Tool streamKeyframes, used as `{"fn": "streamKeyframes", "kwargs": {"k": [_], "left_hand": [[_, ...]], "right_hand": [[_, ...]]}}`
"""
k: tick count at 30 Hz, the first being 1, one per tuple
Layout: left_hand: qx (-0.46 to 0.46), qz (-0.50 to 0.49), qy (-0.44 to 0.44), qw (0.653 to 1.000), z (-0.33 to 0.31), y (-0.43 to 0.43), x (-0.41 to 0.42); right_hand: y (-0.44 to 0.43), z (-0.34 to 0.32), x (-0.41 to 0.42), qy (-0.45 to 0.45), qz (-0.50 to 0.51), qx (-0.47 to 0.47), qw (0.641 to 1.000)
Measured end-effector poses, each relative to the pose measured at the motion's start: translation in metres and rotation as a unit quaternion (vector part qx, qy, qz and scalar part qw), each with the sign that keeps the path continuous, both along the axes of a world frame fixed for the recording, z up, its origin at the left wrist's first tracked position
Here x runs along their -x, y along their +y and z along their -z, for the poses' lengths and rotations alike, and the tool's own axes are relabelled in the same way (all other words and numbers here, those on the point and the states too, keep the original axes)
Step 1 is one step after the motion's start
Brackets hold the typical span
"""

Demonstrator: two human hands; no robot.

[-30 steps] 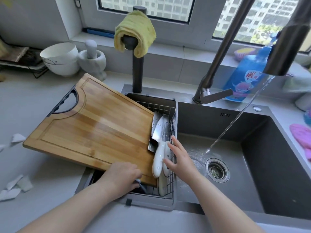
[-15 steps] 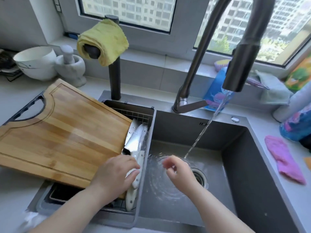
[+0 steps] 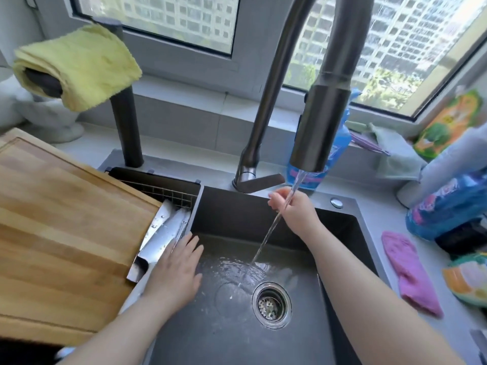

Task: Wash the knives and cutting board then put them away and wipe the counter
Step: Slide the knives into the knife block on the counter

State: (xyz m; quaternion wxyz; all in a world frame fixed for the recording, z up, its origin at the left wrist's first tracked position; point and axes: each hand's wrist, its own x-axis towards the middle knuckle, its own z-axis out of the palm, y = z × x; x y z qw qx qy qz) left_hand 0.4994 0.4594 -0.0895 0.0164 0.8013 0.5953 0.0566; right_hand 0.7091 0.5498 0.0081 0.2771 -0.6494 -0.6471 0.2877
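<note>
A bamboo cutting board (image 3: 66,233) lies tilted over the left drainer basket (image 3: 163,191) and the counter. Two wet knives (image 3: 163,238) lie blade-up along the board's right edge in the basket; their white handles are hidden under my left hand (image 3: 176,270). That hand lies flat, palm down, fingers spread over the sink's dividing rim. My right hand (image 3: 297,212) is raised at the back of the sink (image 3: 224,325), just below the tap lever (image 3: 261,180), fingers loosely curled and holding nothing. The water stream passes in front of it.
The tall dark faucet (image 3: 321,127) runs water toward the drain (image 3: 271,304). A yellow cloth (image 3: 76,64) hangs on a black post at left. A pink cloth (image 3: 411,272) and bottles sit on the right counter. A blue soap bottle (image 3: 340,146) stands behind the spout.
My right hand rose from low in the sink up to near the tap lever. My left hand went from curled over the knife handles to lying flat. The view shifted right and closer.
</note>
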Motion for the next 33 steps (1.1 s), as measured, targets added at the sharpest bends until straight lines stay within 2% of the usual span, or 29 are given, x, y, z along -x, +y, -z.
{"fn": "streamKeyframes", "kwargs": {"k": [5, 10, 13, 15, 17, 19, 22, 25, 28, 30, 31, 33], "left_hand": [[-0.008, -0.008, -0.046, 0.999, 0.01, 0.001, 0.003], [-0.055, 0.001, -0.105, 0.993, 0.025, 0.004, 0.006], [-0.094, 0.009, -0.108, 0.99, 0.03, 0.005, 0.006], [-0.127, 0.01, -0.091, 0.988, 0.033, 0.005, 0.006], [-0.155, 0.01, -0.077, 0.985, 0.033, 0.005, 0.005], [-0.178, 0.009, -0.076, 0.981, 0.035, 0.007, 0.004], [-0.199, 0.008, -0.071, 0.977, 0.035, 0.006, 0.005], [-0.197, 0.007, -0.064, 0.978, 0.035, 0.005, 0.005], [-0.213, 0.012, -0.093, 0.973, 0.032, 0.002, 0.006], [-0.212, 0.0, -0.138, 0.967, 0.027, -0.004, 0.009], [-0.21, -0.008, -0.171, 0.963, 0.025, -0.01, 0.012], [-0.205, -0.019, -0.243, 0.948, 0.017, -0.026, 0.025]], "right_hand": [[0.039, 0.0, 0.003, 0.079, 0.024, 0.033, 0.996], [0.04, 0.001, 0.0, 0.089, 0.019, -0.008, 0.996], [0.039, -0.002, 0.0, 0.092, 0.024, 0.007, 0.995], [0.04, -0.01, -0.003, 0.076, 0.016, 0.05, 0.996], [0.037, -0.023, -0.005, 0.008, -0.005, 0.087, 0.996], [0.031, -0.034, -0.005, -0.027, -0.012, 0.062, 0.998], [0.012, -0.035, -0.005, 0.043, -0.012, 0.036, 0.998], [-0.008, -0.026, -0.01, 0.064, -0.013, 0.054, 0.996], [-0.032, -0.011, -0.011, 0.182, 0.021, 0.091, 0.979], [-0.05, 0.022, -0.012, 0.141, 0.054, 0.166, 0.974], [-0.059, 0.042, -0.016, 0.031, 0.049, 0.217, 0.974], [-0.077, 0.076, -0.02, -0.186, 0.039, 0.304, 0.933]]}}
